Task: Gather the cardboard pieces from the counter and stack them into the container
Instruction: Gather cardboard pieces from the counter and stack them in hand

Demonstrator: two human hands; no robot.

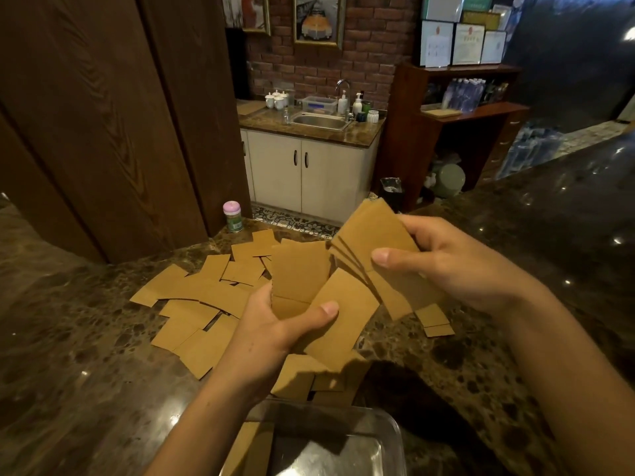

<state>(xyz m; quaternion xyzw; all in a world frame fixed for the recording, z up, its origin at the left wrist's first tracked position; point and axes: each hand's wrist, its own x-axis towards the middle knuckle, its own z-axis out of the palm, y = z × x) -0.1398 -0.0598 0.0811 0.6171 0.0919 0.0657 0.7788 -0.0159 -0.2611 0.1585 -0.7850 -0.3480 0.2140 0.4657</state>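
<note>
The dark stone counter [86, 338] is strewn across its middle with loose cardboard pieces [192, 304]; gathering is judged to be the step in hand. At the near edge a clear container [395, 431] is seen, possibly with a piece already inside, though glare blurs this. A fanned sheaf [371, 228] is pinched by the right hand [457, 266], thumb on top; two pieces [299, 269] are gripped in the curled left hand [271, 328]. Next, both lots need squaring into one stack.
</note>
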